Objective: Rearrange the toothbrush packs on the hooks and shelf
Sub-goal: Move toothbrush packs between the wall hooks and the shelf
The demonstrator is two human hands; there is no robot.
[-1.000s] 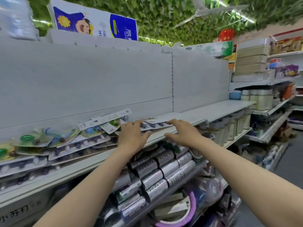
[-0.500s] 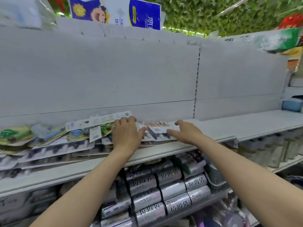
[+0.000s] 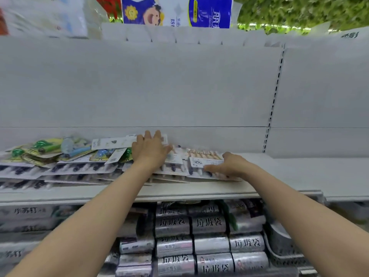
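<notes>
Many flat overlapping toothbrush packs (image 3: pixel 83 168)

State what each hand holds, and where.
The left hand lies flat on the toothbrush packs, gripping nothing. The right hand pinches the near edge of one white pack.

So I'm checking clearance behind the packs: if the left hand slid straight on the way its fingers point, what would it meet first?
Probably the white back panel. The left hand lies flat on the toothbrush packs, fingers pointing at the panel, seemingly close to it, though depth is unclear.
</notes>
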